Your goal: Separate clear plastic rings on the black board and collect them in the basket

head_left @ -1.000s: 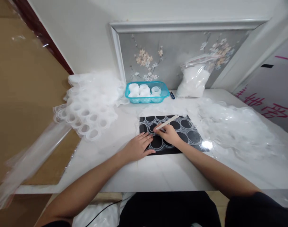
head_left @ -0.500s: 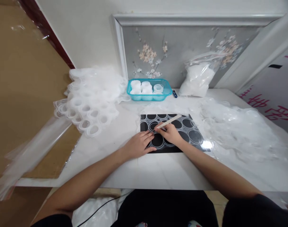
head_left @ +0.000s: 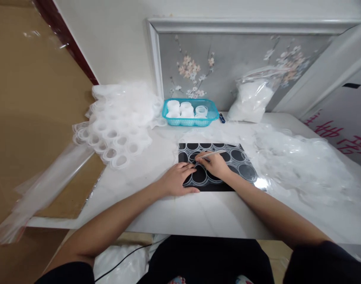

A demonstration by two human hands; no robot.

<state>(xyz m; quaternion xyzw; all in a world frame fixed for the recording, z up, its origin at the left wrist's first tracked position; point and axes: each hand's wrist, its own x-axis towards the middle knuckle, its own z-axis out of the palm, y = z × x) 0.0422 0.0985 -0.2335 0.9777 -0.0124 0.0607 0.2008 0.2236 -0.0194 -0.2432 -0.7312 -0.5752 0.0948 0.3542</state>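
Note:
A thin pale stick-like tool (head_left: pixel 214 153) is pinched in my right hand (head_left: pixel 215 165), its lower end hidden by the fingers over the sheet. Beneath lies a black mat (head_left: pixel 211 188) with a clear sheet of round cut-outs (head_left: pixel 200 174) on top, patterned in rows of rings. My left hand (head_left: pixel 180 179) rests flat on the left side of the sheet, fingers stretched out and the thumb along the near edge. Its fingertips are close to those of the right hand.
A turquoise basket (head_left: pixel 190 122) holds stacks of white discs. Ring-holed translucent sheets (head_left: pixel 124 118) pile up at the left, with crumpled clear film (head_left: pixel 305 165) at the right. A filled plastic bag (head_left: pixel 250 100) and a small blue tool (head_left: pixel 222 118) stand by the wall.
The pale tool in my right hand has tilted lower, nearer to level. Both hands stay at nearly the same place on the sheet. The whole view has shifted slightly.

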